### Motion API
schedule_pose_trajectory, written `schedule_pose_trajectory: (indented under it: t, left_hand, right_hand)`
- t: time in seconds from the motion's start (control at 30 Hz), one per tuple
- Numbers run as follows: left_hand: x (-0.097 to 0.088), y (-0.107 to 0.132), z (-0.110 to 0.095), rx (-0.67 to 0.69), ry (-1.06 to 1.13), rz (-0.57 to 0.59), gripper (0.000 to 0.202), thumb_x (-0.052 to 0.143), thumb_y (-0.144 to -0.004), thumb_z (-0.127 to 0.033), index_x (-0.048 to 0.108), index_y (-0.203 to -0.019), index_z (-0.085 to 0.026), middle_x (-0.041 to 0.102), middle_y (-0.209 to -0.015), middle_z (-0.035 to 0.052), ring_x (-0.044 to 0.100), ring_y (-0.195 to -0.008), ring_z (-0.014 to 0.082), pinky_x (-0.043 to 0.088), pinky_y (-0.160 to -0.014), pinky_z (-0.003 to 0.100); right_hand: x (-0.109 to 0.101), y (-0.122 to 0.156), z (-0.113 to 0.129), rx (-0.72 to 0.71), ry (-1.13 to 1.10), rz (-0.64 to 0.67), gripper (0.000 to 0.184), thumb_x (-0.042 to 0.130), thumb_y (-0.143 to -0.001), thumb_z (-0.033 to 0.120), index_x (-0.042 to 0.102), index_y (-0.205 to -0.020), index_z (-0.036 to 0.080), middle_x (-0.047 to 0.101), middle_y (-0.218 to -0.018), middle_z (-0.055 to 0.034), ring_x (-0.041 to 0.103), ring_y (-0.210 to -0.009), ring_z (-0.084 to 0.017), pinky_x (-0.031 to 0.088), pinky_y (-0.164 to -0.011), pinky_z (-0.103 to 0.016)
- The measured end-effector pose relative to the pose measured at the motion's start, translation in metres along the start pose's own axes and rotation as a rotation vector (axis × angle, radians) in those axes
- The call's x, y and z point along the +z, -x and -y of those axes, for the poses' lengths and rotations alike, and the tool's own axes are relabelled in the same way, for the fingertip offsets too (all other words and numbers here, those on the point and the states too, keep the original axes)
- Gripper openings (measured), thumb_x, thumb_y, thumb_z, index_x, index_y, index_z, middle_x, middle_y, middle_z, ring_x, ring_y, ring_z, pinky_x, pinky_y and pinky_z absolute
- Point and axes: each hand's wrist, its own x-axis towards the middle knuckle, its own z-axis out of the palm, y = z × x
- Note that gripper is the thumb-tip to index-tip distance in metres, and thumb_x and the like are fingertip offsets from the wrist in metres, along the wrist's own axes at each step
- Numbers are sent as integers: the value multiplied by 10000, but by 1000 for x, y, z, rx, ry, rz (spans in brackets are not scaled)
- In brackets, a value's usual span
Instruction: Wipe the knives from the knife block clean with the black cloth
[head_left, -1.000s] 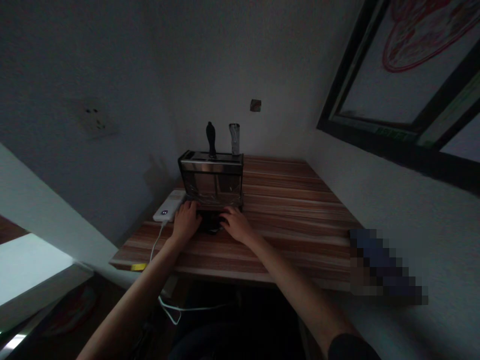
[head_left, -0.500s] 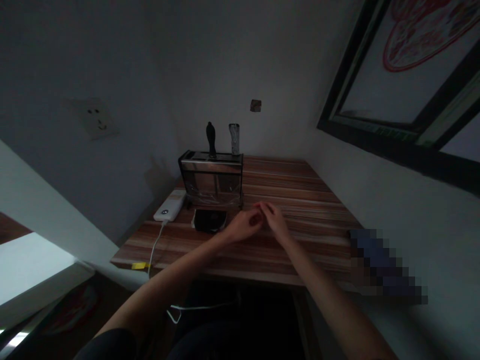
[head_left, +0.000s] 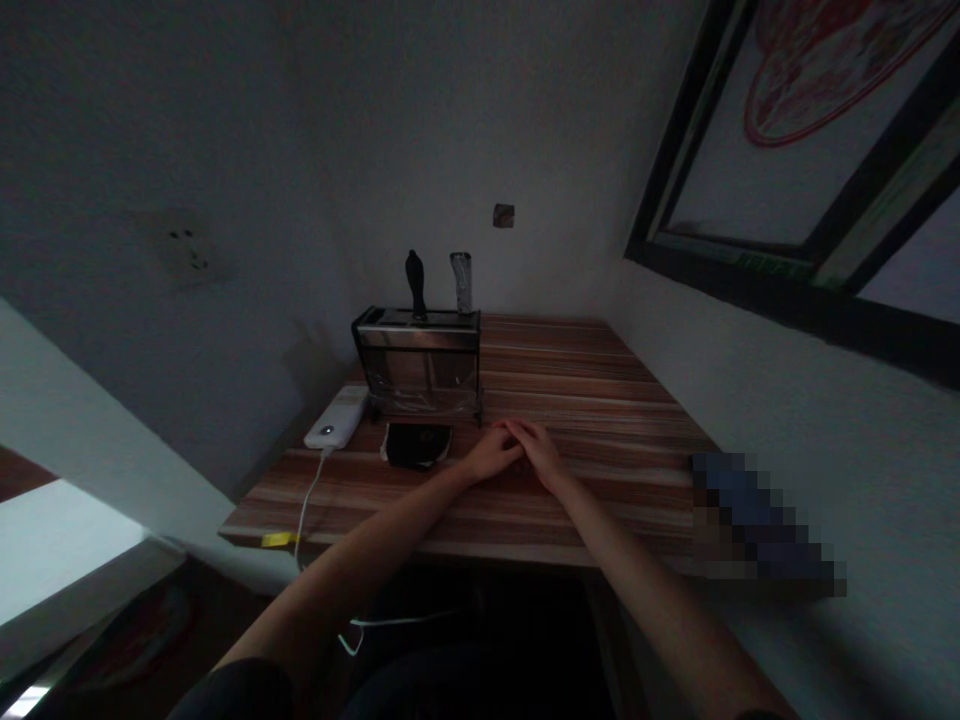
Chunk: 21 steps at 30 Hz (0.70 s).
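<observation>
Unclenched, my left hand point(head_left: 489, 455) and right hand point(head_left: 541, 450) touch, right of the black pouch point(head_left: 416, 446). Left of it lies a white device point(head_left: 339, 416).

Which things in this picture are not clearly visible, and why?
In the head view:
Palms of the left hand and right hand: hidden by their backs.
Black flat item: too dark to identify.
White cable: partly behind the left forearm.
Framed picture: cut off by upper and right edges.

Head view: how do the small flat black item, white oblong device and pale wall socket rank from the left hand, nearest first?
1. Small flat black item, just left of the left hand.
2. White oblong device, farther left.
3. Pale wall socket, far left, higher up.
</observation>
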Motion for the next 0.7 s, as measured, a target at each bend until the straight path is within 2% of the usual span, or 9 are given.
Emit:
schedule_pose_trajectory:
  t: [0.1,0.3,0.4,0.7]
  left_hand:
    - [0,-2,1,27,-31,-20,236,490,-769,-175,631,-939,-91,670,-856,70,611,-803,183,475,-766,300]
    - [-2,-1,-2,49,-92,-27,227,509,-736,-130,642,-915,-88,673,-873,76,605,-856,194,459,-822,311]
    - [-2,0,-3,54,-112,-34,219,511,-734,-128,642,-901,-76,671,-890,94,600,-884,209,452,-842,331]
    - [-2,-1,-2,82,-126,-19,243,506,-732,-108,648,-929,-105,682,-936,83,612,-877,193,459,-846,320]
  right_hand:
    - [-2,-2,-3,-25,32,13,272,568,-752,424,703,-852,210,701,-889,-43,618,-889,-209,438,-846,-332]
    - [-4,-4,-4,-65,81,58,245,540,-771,385,699,-853,217,700,-895,-37,615,-898,-208,428,-868,-341]
    - [-4,-4,-4,-75,106,37,251,548,-764,389,697,-854,208,700,-898,-42,612,-898,-211,426,-872,-349]
    - [-4,-5,-4,-84,162,27,379,521,-760,538,701,-824,211,705,-846,-44,630,-864,-220,440,-848,-358]
